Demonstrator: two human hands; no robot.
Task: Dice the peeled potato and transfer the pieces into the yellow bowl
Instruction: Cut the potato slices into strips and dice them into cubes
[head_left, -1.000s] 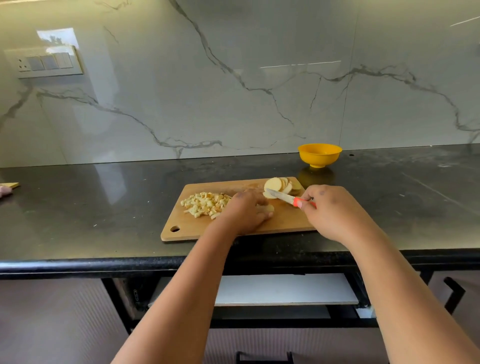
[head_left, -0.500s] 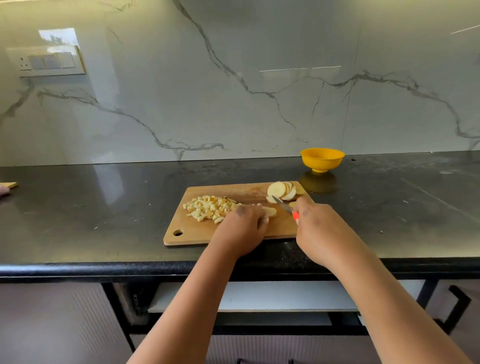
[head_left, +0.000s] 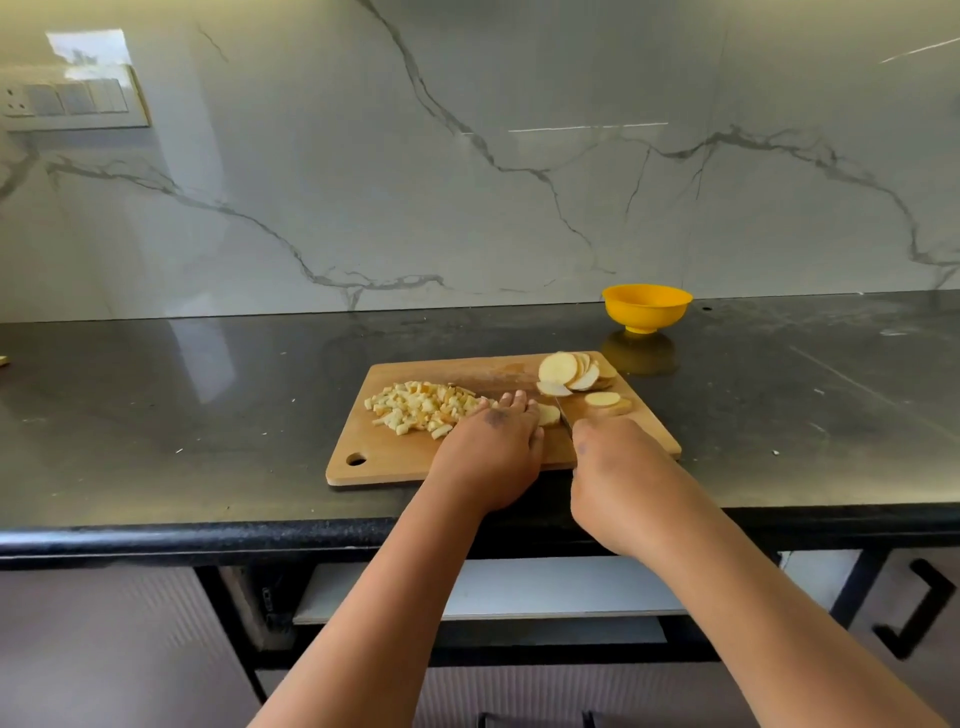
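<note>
Dicing in progress on the cutting board (head_left: 400, 467). The left hand (head_left: 493, 441) is pressing curled fingers onto a potato slice (head_left: 549, 414) at board centre; the right hand (head_left: 618, 467) is gripping the knife (head_left: 562, 415), its blade just beside that slice. Diced pieces (head_left: 421, 408) are lying board-left, uncut slices (head_left: 571, 371) board-far-right. The yellow bowl (head_left: 647, 306) is standing beyond the board's far right corner. Next, judged: cutting strips crosswise, fingertips tucked.

Both forearms extend from lower frame; left hand (head_left: 491, 447) fingers curled downward, right hand (head_left: 615, 467) fisted, centre frame.
</note>
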